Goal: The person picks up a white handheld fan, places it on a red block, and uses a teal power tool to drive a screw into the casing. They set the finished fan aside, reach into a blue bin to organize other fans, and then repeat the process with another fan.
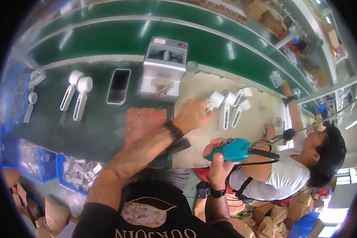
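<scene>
My left hand (pixel 192 116) stretches over the beige work mat, its fingers around the handle of a white handheld device with a round head (pixel 216 98). The fingers cover most of that handle and are slightly blurred. Several similar white devices (pixel 226 111) lie close together just to its right. In my right hand (pixel 219 168) is a teal power screwdriver (pixel 235 150), held near the mat's front edge. It hangs from a metal hook and a coiled black cord (pixel 265 154); its tip is hidden.
A grey machine (pixel 162 71) stands at the back middle, beside a phone (pixel 119 86). Two more white devices (pixel 80 99) lie left. Blue bins (pixel 39 162) and a bin of white parts (pixel 81 172) sit front left. A co-worker (pixel 289 170) works at right; a green conveyor (pixel 119 37) runs behind.
</scene>
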{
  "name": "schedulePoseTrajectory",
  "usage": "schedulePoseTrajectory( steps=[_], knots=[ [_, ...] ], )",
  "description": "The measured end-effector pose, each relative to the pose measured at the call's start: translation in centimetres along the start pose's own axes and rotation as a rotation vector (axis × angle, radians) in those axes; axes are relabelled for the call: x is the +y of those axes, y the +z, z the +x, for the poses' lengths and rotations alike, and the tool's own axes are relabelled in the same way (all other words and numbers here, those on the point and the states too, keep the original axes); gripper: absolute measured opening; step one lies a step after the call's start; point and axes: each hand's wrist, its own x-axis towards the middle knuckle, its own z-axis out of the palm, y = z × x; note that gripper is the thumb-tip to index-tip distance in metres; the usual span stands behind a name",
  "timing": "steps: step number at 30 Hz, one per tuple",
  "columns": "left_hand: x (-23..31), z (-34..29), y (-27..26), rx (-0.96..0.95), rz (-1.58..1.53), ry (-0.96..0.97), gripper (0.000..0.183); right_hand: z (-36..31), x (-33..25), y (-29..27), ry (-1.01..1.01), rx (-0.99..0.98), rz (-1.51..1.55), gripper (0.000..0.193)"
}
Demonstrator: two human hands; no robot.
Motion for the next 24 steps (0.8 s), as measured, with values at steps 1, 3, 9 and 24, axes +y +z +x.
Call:
schedulePoseTrajectory(
  steps=[1,3,9,24],
  knots=[
    [0.0,-0.8,-0.8,-0.064,-0.067,-0.036,0.038,0.2,0.2,-0.5,0.015,-0.012,0.007,0.07],
    [0.1,-3.3,-3.0,0.046,-0.048,0.059,0.028,0.7,0.8,-0.9,0.01,0.009,0.002,0.069],
    [-4.0,-8.7,-9.7,0.147,-0.037,0.274,0.02,3.6,0.8,3.1,0.018,-0.053,0.02,0.072],
    [-8.4,-11.9,-12.9,0.072,0.126,0.285,0.04,15.6,0.5,17.5,-0.247,-0.164,0.139,0.037]
  ],
)
